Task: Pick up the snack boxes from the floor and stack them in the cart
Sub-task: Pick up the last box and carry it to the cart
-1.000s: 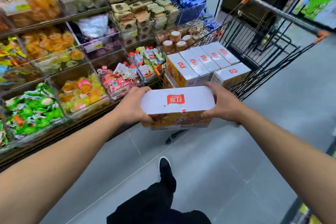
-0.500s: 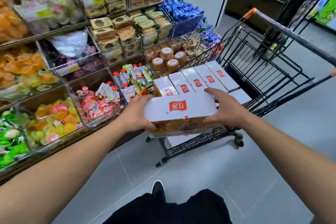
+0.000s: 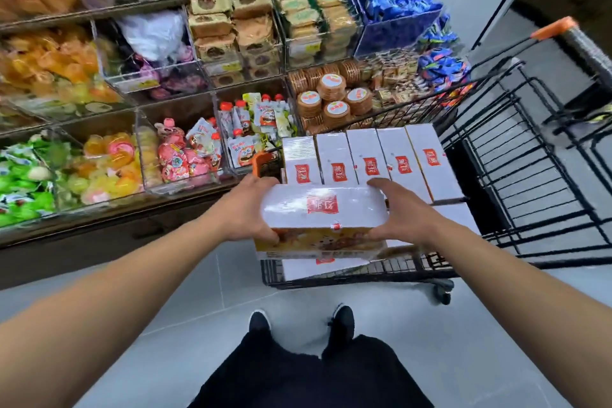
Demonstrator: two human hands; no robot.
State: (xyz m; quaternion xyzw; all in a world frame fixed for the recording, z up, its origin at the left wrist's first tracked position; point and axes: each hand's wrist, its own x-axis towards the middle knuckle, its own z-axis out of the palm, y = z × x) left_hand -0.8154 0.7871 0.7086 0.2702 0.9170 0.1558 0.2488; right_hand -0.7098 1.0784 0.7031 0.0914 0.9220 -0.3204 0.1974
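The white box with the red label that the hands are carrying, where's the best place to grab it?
By its two short ends, one hand from each side, as the left hand and right hand do now. The white box is long and flat-topped, too wide for one hand, so an end-to-end grip keeps it level.
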